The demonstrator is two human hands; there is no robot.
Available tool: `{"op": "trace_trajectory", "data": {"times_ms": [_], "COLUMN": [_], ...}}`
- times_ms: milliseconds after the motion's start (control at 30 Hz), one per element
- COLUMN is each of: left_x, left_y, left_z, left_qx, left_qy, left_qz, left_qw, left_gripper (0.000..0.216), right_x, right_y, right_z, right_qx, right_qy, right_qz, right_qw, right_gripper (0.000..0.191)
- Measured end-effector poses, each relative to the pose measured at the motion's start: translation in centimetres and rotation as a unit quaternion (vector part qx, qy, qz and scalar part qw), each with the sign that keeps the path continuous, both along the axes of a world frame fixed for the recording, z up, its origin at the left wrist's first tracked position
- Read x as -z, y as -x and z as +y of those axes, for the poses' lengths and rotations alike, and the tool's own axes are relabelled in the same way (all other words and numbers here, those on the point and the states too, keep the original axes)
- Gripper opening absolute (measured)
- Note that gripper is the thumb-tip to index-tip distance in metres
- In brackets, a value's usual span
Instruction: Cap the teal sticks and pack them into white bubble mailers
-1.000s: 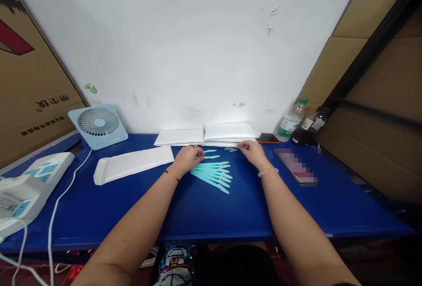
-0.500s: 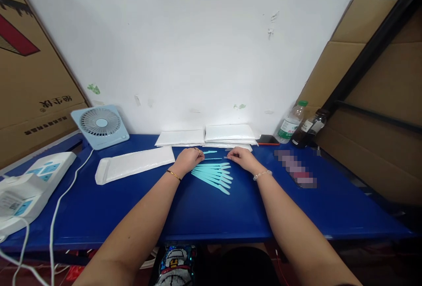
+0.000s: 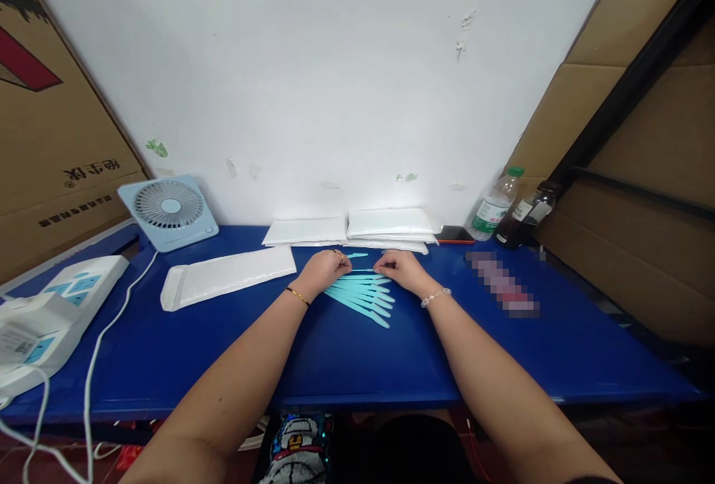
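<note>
My left hand (image 3: 325,270) pinches one end of a thin turquoise eyebrow razor (image 3: 363,270), held level just above the table. At its other end, the fingertips of my right hand (image 3: 403,270) are closed on a small clear cap, now mostly hidden by the fingers. Several like turquoise razors (image 3: 360,298) lie fanned out on the blue table (image 3: 369,365), just below my hands. Another razor (image 3: 357,255) lies behind the held one, partly covered by my left hand.
White padded envelopes (image 3: 391,223) are stacked along the wall; a single envelope (image 3: 229,279) lies left. A blue fan (image 3: 170,208) and a power strip (image 3: 72,305) stand farther left. At right are a phone (image 3: 455,234), a clear bottle (image 3: 494,208) and a dark bottle (image 3: 525,220).
My right hand has moved left with the small clear cap, closing the gap to the held razor's end. My left hand has shifted slightly right. The fanned razors have not moved.
</note>
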State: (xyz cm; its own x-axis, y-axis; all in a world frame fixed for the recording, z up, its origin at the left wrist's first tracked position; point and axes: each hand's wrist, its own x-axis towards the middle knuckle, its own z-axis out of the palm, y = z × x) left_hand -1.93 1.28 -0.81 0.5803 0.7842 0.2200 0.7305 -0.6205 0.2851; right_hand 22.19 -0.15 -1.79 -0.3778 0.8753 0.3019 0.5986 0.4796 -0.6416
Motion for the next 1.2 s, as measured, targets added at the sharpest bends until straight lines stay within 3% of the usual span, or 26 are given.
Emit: {"op": "trace_trajectory", "data": {"times_ms": [100, 267, 533, 700, 1200], "left_x": [-0.1, -0.2, 0.1, 0.3, 0.2], "left_y": [0.1, 1.2, 1.2, 1.1, -0.4], "left_z": [-0.1, 0.3, 0.5, 0.6, 0.1], "left_qx": [0.001, -0.083, -0.138, -0.136, -0.074], "left_qy": [0.009, -0.028, 0.035, 0.073, 0.026], "left_qz": [-0.003, -0.04, -0.037, -0.057, -0.033], "left_qw": [1.0, 0.995, 0.989, 0.986, 0.996], "left_gripper": [0.021, 0.031, 0.012, 0.013, 0.014], "right_x": [0.2, 0.8, 0.9, 0.7, 0.0], "right_y": [-0.5, -2.3, -2.1, -1.5, 0.7], "right_z": [0.3, 1.2, 1.1, 1.0, 0.2], "right_qx": [0.001, 0.13, 0.146, 0.105, 0.025], "right_qy": [-0.007, -0.088, -0.053, -0.025, -0.026], "right_qz": [0.002, -0.052, -0.132, -0.08, -0.063], "right_qw": [1.0, 0.986, 0.979, 0.991, 0.997], "right_gripper": [0.014, 0.023, 0.012, 0.015, 0.016]}}
